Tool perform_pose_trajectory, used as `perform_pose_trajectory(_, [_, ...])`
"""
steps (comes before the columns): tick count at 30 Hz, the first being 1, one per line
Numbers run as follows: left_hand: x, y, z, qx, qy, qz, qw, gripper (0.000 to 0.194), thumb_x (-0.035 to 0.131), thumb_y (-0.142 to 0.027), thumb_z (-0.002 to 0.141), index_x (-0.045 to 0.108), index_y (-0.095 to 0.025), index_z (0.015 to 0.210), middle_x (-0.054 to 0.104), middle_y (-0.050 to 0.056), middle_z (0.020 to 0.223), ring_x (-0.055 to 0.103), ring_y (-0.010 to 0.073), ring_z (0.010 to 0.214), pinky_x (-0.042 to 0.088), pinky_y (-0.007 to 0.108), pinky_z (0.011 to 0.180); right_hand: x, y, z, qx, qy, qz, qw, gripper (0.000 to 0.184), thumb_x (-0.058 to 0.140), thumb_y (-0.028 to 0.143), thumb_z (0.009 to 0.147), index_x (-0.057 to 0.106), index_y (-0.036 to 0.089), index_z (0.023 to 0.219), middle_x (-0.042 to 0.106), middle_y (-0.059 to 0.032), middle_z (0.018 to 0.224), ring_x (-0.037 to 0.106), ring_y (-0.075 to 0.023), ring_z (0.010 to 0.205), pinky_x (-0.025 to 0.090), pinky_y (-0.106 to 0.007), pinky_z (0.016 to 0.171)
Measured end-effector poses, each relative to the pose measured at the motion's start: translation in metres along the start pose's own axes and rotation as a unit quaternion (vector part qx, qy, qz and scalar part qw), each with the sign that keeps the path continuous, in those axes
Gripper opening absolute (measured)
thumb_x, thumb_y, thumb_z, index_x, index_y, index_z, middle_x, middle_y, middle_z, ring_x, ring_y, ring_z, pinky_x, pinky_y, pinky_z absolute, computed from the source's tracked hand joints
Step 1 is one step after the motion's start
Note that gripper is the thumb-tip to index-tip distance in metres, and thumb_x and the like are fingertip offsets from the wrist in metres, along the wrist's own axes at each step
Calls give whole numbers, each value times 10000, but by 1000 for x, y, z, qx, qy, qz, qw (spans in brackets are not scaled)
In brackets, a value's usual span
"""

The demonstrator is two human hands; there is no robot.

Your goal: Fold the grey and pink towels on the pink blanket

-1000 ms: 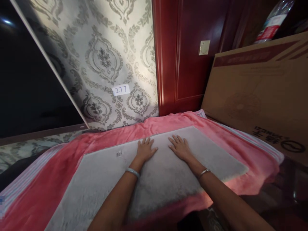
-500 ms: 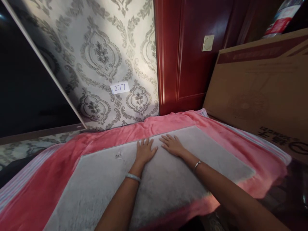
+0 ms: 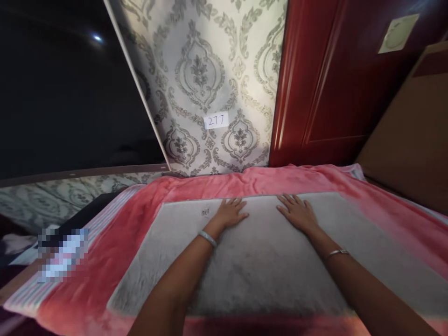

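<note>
Grey mat (image 3: 266, 261): one, soft-surfaced, lying flat over a pink blanket (image 3: 115, 233); small dark motif near its far left corner; near right corner cut off by the view.

Left hand (image 3: 229, 213): palm down on the mat by its far edge; fingers spread, nothing grasped.

Right hand (image 3: 298, 212): likewise, farther right, well apart from the left; fingers spread, nothing grasped.

Bracelets: pale band (image 3: 207, 238), left wrist; silvery bangle (image 3: 338, 252), right wrist.

Hazards, as judged:
1. Skewing: uneven push from the two hands could turn the mat.
2. Rucking: the blanket, loose and wrinkled behind the mat, could bunch under forward pressure.
3. Snagging: the bangle could catch the pile should the wrist drop.

Support beneath the blanket: hidden.
</note>
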State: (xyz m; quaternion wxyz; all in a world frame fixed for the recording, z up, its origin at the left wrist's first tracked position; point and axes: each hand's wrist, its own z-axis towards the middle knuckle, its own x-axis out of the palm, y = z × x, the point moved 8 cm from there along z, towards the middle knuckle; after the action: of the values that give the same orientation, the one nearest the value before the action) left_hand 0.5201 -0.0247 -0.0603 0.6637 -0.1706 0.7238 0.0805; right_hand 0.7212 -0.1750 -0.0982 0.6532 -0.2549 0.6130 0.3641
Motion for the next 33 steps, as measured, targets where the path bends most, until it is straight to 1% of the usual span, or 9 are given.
perform_pose_trajectory(8, [-16, 150, -88, -150, -11, 32, 988, 594, 243, -506, 1015, 304, -286, 1563, 273, 42, 1645, 199, 228, 1533, 113, 519, 1236, -1, 2, -2, -8, -23, 9, 1000, 624, 234, 548, 989, 398, 303, 1539, 340, -26, 1607, 271, -309, 1477, 248, -603, 1158])
perform_pose_trajectory(10, [-18, 177, -105, -195, -24, 38, 980, 590, 226, -477, 1016, 310, -271, 1563, 271, 52, 1645, 193, 236, 1534, 110, 531, 1235, -1, 3, 0, -8, -15, 7, 1000, 631, 236, 552, 985, 393, 302, 1543, 329, -26, 1612, 265, -309, 1481, 250, -596, 1163])
perform_pose_trajectory(12, [-20, 198, -116, -244, -42, 44, 968, 609, 212, -473, 1011, 315, -237, 1563, 271, 92, 1642, 202, 279, 1531, 114, 594, 1217, -2, 0, 3, -17, 0, 7, 1000, 641, 242, 559, 978, 385, 302, 1548, 315, -24, 1618, 265, -308, 1482, 251, -583, 1170])
perform_pose_trajectory(14, [-22, 213, -123, -297, -63, 48, 951, 639, 197, -494, 1001, 330, -207, 1557, 279, 129, 1635, 216, 328, 1522, 130, 664, 1187, -2, -13, 6, -23, 19, 5, 1000, 654, 247, 558, 969, 380, 292, 1552, 310, -30, 1620, 271, -310, 1481, 249, -576, 1174])
perform_pose_trajectory(17, [-23, 225, -129, -359, -88, 47, 928, 659, 200, -536, 984, 361, -225, 1543, 299, 108, 1634, 219, 342, 1519, 183, 695, 1164, -4, -64, 7, 24, 36, 0, 999, 690, 249, 550, 954, 375, 245, 1560, 296, -68, 1623, 270, -336, 1478, 245, -585, 1169])
perform_pose_trajectory(21, [-21, 228, -129, -369, -90, 39, 924, 657, 208, -552, 980, 357, -252, 1545, 294, 78, 1639, 220, 315, 1522, 220, 657, 1176, -5, -145, -3, 119, 6, 18, 993, 730, 247, 540, 934, 391, 187, 1556, 261, -124, 1628, 262, -387, 1470, 271, -608, 1122])
perform_pose_trajectory(24, [-19, 229, -129, -371, -81, 36, 925, 660, 208, -549, 982, 350, -244, 1550, 276, 84, 1644, 217, 315, 1523, 227, 650, 1177, -6, -176, -10, 154, -17, 34, 987, 763, 251, 568, 914, 404, 178, 1552, 279, -156, 1615, 277, -423, 1453, 275, -649, 1084])
perform_pose_trajectory(28, [-19, 229, -130, -370, -87, 43, 924, 657, 207, -538, 983, 346, -239, 1551, 290, 93, 1640, 217, 311, 1524, 225, 644, 1180, -14, -173, -13, 166, -7, 51, 985, 807, 239, 605, 909, 399, 143, 1552, 280, -197, 1606, 275, -432, 1453, 259, -653, 1092])
perform_pose_trajectory(33, [-23, 226, -129, -357, -88, 42, 929, 655, 209, -527, 985, 338, -227, 1554, 311, 109, 1631, 235, 326, 1516, 219, 667, 1168, -31, -135, -35, 174, 7, 28, 984, 753, 170, 552, 947, 459, 153, 1517, 323, -206, 1586, 286, -423, 1451, 275, -702, 1066])
